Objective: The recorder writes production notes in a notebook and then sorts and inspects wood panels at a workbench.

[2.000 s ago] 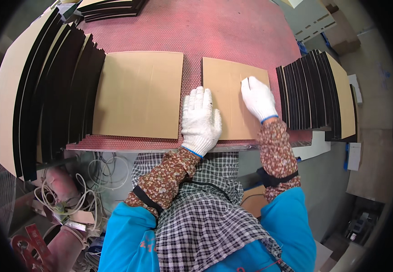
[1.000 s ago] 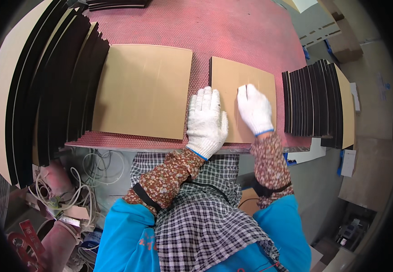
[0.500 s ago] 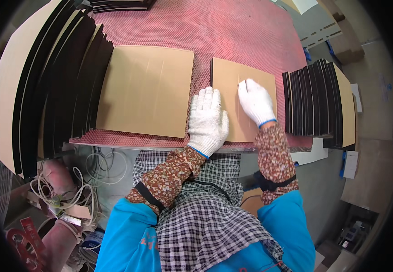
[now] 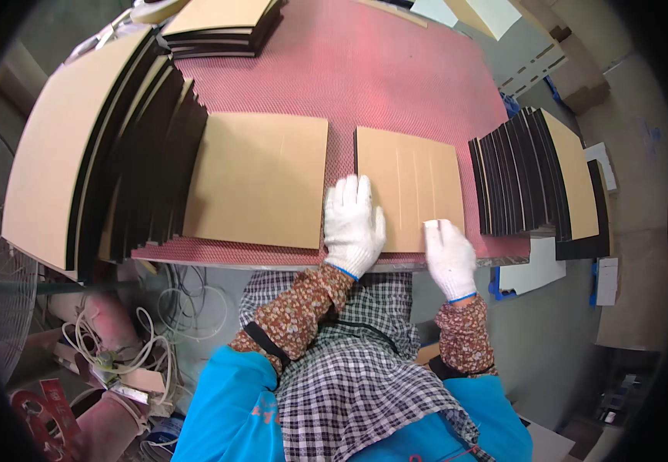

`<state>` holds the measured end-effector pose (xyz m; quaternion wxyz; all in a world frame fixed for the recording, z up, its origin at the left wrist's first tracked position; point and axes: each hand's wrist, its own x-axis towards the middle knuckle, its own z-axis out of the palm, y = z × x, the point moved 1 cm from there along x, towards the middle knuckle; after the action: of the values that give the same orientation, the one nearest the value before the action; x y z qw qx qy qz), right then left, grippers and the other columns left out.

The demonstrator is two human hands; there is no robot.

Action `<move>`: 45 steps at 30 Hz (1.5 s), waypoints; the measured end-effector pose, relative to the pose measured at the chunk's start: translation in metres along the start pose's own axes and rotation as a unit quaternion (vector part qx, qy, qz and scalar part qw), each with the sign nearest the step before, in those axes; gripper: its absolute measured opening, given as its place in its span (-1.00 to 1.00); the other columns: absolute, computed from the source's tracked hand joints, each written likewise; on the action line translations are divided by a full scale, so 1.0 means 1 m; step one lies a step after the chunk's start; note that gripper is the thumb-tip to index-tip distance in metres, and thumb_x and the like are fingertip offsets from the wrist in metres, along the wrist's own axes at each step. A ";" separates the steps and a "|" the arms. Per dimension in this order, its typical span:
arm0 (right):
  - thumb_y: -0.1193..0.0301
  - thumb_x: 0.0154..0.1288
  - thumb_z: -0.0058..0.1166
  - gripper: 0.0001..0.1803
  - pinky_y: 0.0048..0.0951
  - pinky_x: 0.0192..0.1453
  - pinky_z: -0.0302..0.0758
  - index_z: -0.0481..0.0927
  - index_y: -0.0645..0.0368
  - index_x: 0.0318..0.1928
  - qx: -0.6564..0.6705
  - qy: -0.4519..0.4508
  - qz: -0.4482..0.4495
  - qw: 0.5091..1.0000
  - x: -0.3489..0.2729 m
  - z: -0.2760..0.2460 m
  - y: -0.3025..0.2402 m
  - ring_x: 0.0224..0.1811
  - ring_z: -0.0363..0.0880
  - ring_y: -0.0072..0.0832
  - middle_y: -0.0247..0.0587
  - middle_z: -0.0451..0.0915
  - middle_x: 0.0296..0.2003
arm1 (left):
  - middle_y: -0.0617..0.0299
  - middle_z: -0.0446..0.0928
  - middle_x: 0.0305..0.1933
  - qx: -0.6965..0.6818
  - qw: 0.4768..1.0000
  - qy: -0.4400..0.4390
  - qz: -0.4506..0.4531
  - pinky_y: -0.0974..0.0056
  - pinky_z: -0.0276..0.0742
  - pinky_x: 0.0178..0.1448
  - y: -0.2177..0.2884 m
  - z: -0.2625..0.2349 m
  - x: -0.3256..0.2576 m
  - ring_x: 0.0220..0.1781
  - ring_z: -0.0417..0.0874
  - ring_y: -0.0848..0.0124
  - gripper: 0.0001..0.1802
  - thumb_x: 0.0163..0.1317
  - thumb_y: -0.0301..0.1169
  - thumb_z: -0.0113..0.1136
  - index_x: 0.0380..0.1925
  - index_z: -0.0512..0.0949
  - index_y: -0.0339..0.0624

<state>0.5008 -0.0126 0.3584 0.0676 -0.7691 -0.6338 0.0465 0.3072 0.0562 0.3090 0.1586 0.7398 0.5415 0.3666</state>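
My left hand (image 4: 353,231), in a white knit glove, lies flat with its fingers stretched out along the left edge of a tan board (image 4: 407,185) with a black side. My right hand (image 4: 451,260), gloved too, is closed over the near right part of that board. A small white piece (image 4: 431,224) shows at its fingertips; its kind is too small to make out. Several pale lines run from far to near across the board's top. Left of my left hand lies a wider tan board (image 4: 261,181).
A tall leaning row of black-edged boards (image 4: 80,154) stands at the left, a shorter row (image 4: 526,173) at the right. More boards (image 4: 218,31) are stacked at the far left of the red, mesh-patterned table (image 4: 365,69). Hoses (image 4: 122,335) hang below on the left.
My right hand has come down the board toward its near edge, and the pale lines show more fully. My left hand stays on the board's left edge. The view has shifted a little.
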 end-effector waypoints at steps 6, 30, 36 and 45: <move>0.06 0.65 -0.06 -0.52 0.13 0.23 0.55 0.72 0.24 -0.05 0.015 0.117 0.088 0.989 0.009 0.018 0.060 0.10 0.63 0.11 0.12 0.68 0.01 | -0.21 0.54 0.18 0.007 0.998 -0.045 -0.031 -0.13 0.50 0.32 0.015 -0.009 -0.020 0.17 0.58 -0.13 -0.33 0.23 -0.31 0.33 0.32 0.50 -0.43; 0.24 0.64 0.09 -0.69 -0.05 -0.09 0.59 0.64 0.29 -0.10 0.426 -0.022 -0.018 0.904 0.003 0.035 -0.098 -0.26 0.64 0.00 0.12 0.61 -0.28 | -0.21 0.51 0.39 0.249 0.966 0.021 -0.071 -0.19 0.31 0.54 -0.069 -0.124 -0.038 0.43 0.47 -0.15 -0.31 0.30 -0.08 0.28 0.24 0.56 -0.45; 0.24 0.65 0.06 -0.71 0.02 0.08 0.59 0.65 0.24 -0.04 0.431 -0.028 -0.154 0.889 0.002 0.023 -0.163 -0.01 0.66 0.18 0.17 0.66 -0.10 | -0.24 0.50 0.42 0.302 0.949 0.080 -0.050 -0.21 0.21 0.64 -0.111 -0.134 -0.042 0.49 0.43 -0.20 -0.37 0.38 -0.20 0.18 0.29 0.51 -0.50; 0.17 0.66 0.08 -0.70 0.03 -0.16 0.64 0.65 0.15 -0.05 0.317 0.032 -0.145 0.937 -0.005 0.029 -0.113 -0.19 0.72 0.11 0.20 0.69 -0.22 | -0.31 0.48 0.42 0.139 0.989 0.047 0.007 -0.16 0.33 0.61 -0.072 -0.121 -0.032 0.49 0.45 -0.24 -0.45 0.35 -0.40 0.25 0.29 0.52 -0.49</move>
<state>0.3857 0.0053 0.3481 0.3346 -0.6088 -0.6879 0.2103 0.1671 0.0329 0.3339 0.0267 0.7402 0.5890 0.3232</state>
